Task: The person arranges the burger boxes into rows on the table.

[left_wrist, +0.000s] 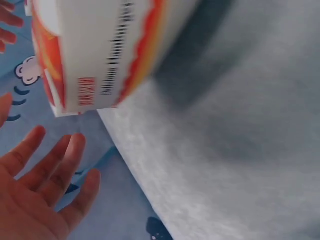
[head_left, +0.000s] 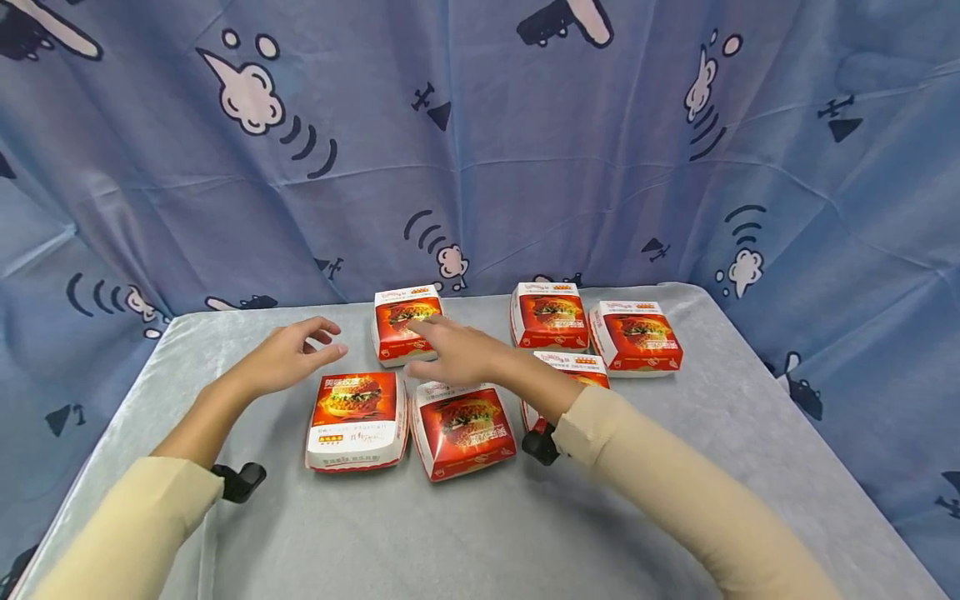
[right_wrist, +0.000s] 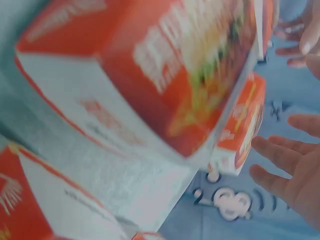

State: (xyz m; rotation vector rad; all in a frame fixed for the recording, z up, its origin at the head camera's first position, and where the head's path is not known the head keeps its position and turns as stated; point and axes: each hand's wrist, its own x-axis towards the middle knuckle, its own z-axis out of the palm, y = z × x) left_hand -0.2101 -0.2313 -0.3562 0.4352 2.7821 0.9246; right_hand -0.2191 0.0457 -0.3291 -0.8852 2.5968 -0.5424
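My left hand (head_left: 288, 354), fingers loosely bent and holding nothing, hovers behind the front-left red and white burger box (head_left: 356, 421). In the left wrist view the left hand (left_wrist: 45, 190) has spread fingers beside a box side with a barcode (left_wrist: 100, 55). My right hand (head_left: 459, 352) reaches over the front-middle burger box (head_left: 465, 429); its fingertips overlap the right edge of the back-left burger box (head_left: 408, 321). The right wrist view shows the right hand (right_wrist: 295, 175) with extended fingers close to a farther box (right_wrist: 242, 127).
Two more burger boxes, one (head_left: 553, 317) beside another (head_left: 637, 337), stand at the back right. Another box (head_left: 573, 362) is partly hidden under my right forearm. All lie on a grey cloth-covered table (head_left: 360, 533); a blue patterned curtain (head_left: 510, 217) hangs behind.
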